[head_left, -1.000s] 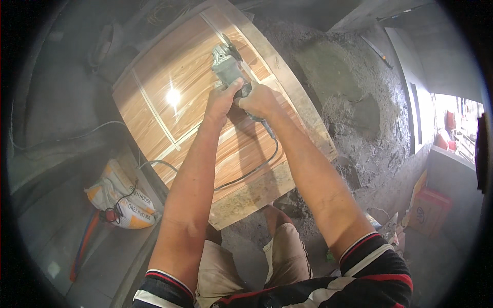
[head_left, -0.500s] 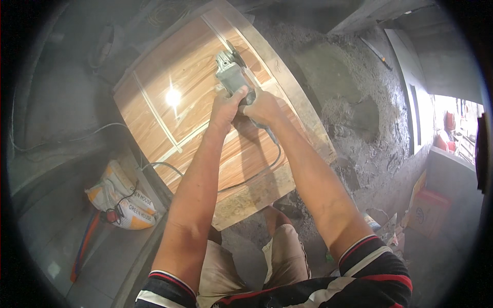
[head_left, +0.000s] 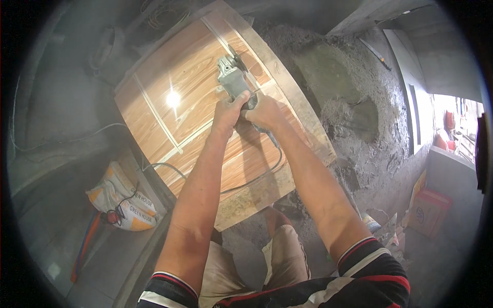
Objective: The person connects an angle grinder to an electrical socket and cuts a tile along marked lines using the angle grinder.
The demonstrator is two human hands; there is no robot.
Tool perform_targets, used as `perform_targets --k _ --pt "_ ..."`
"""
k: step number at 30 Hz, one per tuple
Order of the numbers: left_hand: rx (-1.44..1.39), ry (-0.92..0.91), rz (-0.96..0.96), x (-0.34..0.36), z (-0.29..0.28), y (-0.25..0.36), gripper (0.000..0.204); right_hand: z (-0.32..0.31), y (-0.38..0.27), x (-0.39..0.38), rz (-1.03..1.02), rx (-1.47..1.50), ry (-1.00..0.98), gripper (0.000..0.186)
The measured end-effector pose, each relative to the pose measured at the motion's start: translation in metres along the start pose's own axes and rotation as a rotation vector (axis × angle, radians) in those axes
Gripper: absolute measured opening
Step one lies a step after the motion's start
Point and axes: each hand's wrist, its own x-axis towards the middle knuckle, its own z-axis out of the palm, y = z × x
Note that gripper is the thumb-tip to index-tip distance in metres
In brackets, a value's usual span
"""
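Both my arms reach forward to an angle grinder [head_left: 234, 81], a grey body with a silver head. My left hand [head_left: 229, 110] is wrapped round its left side, thumb on top. My right hand [head_left: 265, 111] closes on the rear of the body. The thin disc [head_left: 237, 58] stands on edge at the right of the head, over a pale line on a glossy wood-patterned panel [head_left: 200, 77]. Whether the disc touches the panel I cannot tell. A power cord [head_left: 280, 154] loops from the grinder's rear across the panel and under my left forearm.
The panel lies on a larger board [head_left: 308, 123] with a bare edge. White and orange bags [head_left: 123, 200] stand at left beside a red and blue strip [head_left: 87, 246]. Rough wet cement [head_left: 380, 102] spreads at right, with a hand saw [head_left: 377, 54] and a cardboard box [head_left: 430, 213]. Dust hazes the air.
The grinder and both hands have shifted very slightly right and toward me along the pale line. My grip stays the same.
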Motion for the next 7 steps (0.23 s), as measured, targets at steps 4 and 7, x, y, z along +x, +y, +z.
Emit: perform_targets --k 4,7 --pt "-0.001 -0.037 -0.037 0.0016 0.0008 0.0002 0.059 0.0013 0.0051 0.0027 0.003 0.007 0.019 0.066" --pt "-0.001 -0.009 -0.031 0.0029 0.0005 -0.002 0.06 0.0004 0.0041 0.003 0.014 -0.024 -0.009 0.069"
